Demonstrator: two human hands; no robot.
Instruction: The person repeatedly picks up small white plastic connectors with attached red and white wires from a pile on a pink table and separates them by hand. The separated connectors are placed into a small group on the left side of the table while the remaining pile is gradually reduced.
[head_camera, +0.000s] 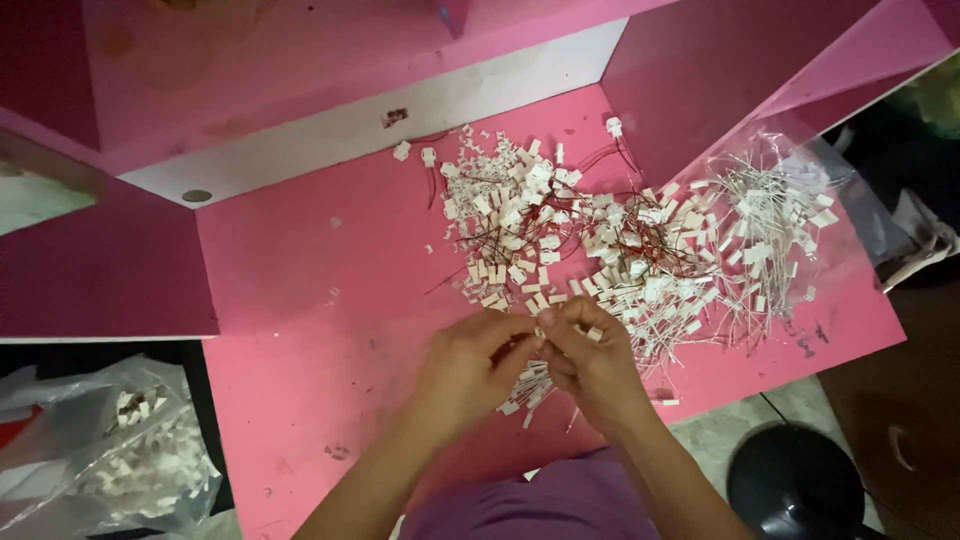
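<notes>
The left hand (468, 362) and the right hand (592, 362) met near the front edge of the tabletop (290, 300), fingertips pinched together over a small white connector (540, 330). Both hands were closed down to a fine pinch, and a bundle of connectors (525, 390) with thin wires hung below the palms; which hand carried it could not be told. Work this fine seemed best done with the piece held close to the fingertips and the wires kept free of the bundle, since a loose lead could easily snag.

Behind the hands, toward the middle and back of the tabletop, lay a pile of connectors with red wires (520, 225). To its right, toward the right edge, a second pile with white wires (700, 270) spread onto a clear plastic bag (840, 200).

The tabletop was pink, scuffed and spotted, with raised pink side panels (100, 270) and a white back strip (380, 120) closing it in. Beyond the left edge, lower down, another clear bag (110, 450) held more white pieces. A round black object (795, 485) sat on the floor (720, 430) at the right front corner, and the light was dim.
</notes>
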